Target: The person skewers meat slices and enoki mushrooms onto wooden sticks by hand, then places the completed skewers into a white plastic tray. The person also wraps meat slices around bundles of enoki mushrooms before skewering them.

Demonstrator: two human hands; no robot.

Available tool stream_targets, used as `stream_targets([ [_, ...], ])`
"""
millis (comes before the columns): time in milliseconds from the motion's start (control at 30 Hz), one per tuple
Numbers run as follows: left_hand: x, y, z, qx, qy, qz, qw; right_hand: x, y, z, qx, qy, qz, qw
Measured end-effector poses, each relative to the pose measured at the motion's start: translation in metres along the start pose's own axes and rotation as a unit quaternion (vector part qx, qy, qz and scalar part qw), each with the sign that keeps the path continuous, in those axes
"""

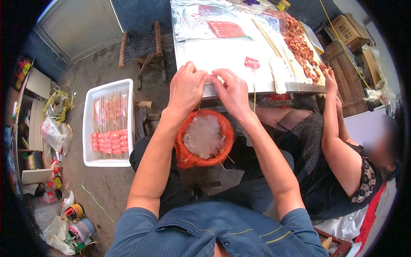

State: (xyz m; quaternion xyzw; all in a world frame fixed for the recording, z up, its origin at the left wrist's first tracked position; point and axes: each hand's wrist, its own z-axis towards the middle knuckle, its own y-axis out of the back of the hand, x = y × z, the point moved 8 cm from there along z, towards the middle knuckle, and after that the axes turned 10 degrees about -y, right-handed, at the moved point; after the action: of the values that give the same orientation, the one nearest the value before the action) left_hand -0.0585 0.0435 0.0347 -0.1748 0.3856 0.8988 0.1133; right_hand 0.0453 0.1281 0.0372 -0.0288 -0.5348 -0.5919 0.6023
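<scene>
My left hand (186, 87) and my right hand (232, 91) meet at the near edge of the white table (205, 55). Fingers of both are pinched together, their tips almost touching; whatever lies between them is too small or hidden to make out. To the right of my right hand, a skewer with pink sausage pieces (252, 63) lies on the tabletop, its stick jutting over the edge. Directly below my hands stands a bucket with an orange-red rim (228, 128), holding crumpled clear plastic.
Far on the table, pink sausages (227, 29) lie on a silver bag (182, 23), near bamboo skewers (266, 37) and meat chunks (295, 38). A white tray (89, 124) of skewered sausages stands left. At right sits another person (342, 158), hands at the meat. A wooden stool (141, 45) stands behind.
</scene>
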Motion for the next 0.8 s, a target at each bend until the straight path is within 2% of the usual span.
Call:
stream_targets([
  [167, 0.002, -0.01, 0.006, 0.029, 0.002, 0.088, 0.996, -0.003, -0.006, 0.009, 0.032, 0.013, -0.033, 0.999],
  [233, -0.004, -0.002, 0.007, -0.05, -0.035, 0.057, 0.997, -0.007, -0.008, 0.015, 0.025, 0.021, -0.036, 0.999],
  [267, -0.002, -0.002, 0.006, -0.051, -0.034, 0.059, 0.996, -0.009, -0.008, 0.016, 0.026, 0.022, -0.035, 0.999],
  [333, -0.008, -0.002, 0.007, -0.019, -0.053, -0.02, 0.998, -0.023, -0.008, 0.016, 0.055, -0.07, 0.033, 0.995],
  [467, -0.008, -0.001, 0.012, -0.032, -0.081, -0.069, 0.994, -0.026, 0.004, 0.009, 0.078, -0.132, 0.117, 0.981],
  [533, -0.006, -0.006, 0.011, 0.001, -0.03, -0.219, 0.975, -0.036, 0.006, 0.002, 0.088, -0.209, 0.236, 0.945],
  [667, -0.014, -0.002, 0.011, 0.032, -0.026, -0.252, 0.967, -0.038, 0.013, -0.003, 0.088, -0.198, 0.191, 0.957],
  [767, -0.015, -0.005, 0.01, 0.032, -0.005, -0.274, 0.961, -0.023, 0.025, -0.011, 0.099, -0.213, 0.23, 0.944],
  [800, -0.007, -0.011, 0.006, 0.017, 0.056, -0.338, 0.939, -0.018, 0.033, -0.013, 0.084, -0.216, 0.198, 0.952],
])
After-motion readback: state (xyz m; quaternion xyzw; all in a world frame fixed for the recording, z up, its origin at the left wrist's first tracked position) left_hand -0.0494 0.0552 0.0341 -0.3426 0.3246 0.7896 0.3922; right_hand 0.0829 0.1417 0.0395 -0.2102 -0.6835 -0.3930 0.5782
